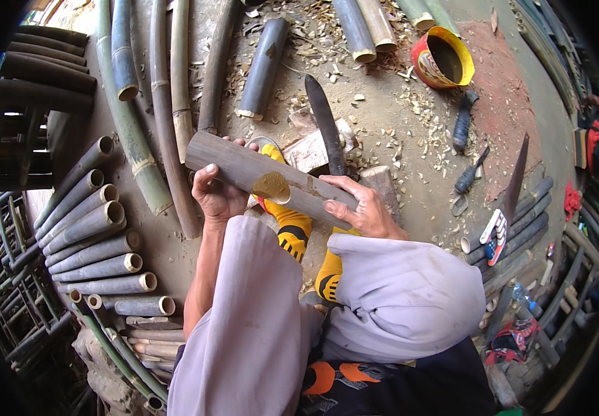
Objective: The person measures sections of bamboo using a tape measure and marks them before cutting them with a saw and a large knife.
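Both hands clamped on one dark bamboo tube — left hand round the left end, fingertips showing past its far edge, right hand closed over the right end. Tube sits tilted in front of the person, left end farther away, above the yellow socks; an oval yellowish-brown patch marks its side. Dark blade just beyond the tube (handle end hidden or unclear). Red-and-yellow bucket upper right — saw at right, well apart from the hands.
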Demonstrator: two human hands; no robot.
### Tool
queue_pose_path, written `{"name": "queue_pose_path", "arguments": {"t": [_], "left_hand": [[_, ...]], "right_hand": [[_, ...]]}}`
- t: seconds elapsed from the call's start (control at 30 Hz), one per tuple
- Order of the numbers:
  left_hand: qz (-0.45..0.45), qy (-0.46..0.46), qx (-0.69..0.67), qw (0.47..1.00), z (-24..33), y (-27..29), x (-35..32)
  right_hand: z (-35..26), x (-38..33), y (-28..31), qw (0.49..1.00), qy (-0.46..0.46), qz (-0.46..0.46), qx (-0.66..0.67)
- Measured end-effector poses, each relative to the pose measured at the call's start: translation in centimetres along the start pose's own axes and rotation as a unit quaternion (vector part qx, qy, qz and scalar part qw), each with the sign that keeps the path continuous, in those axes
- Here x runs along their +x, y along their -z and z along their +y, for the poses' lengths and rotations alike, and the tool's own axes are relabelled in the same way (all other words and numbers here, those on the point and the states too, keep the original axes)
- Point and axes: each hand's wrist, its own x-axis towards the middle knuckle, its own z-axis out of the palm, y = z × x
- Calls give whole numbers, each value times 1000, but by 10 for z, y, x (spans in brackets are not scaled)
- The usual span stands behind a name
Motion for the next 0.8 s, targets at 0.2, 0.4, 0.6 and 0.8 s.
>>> {"name": "queue_pose_path", "arguments": {"t": [0.2, 0.4, 0.6, 0.8], "left_hand": [[-1, -19, -29, 999, 8, 10, -5], [46, -38, -32, 998, 10, 18, -5], [37, -35, -73, 996, 2, 31, 1], [68, -46, -68, 994, 4, 37, -2]], "right_hand": [[-12, 20, -9, 998, -55, -42, 3], [-11, 24, -20, 999, -28, -33, 2], [-17, 26, -19, 997, -74, -22, -13], [-21, 30, -26, 999, -25, -35, -31]]}}
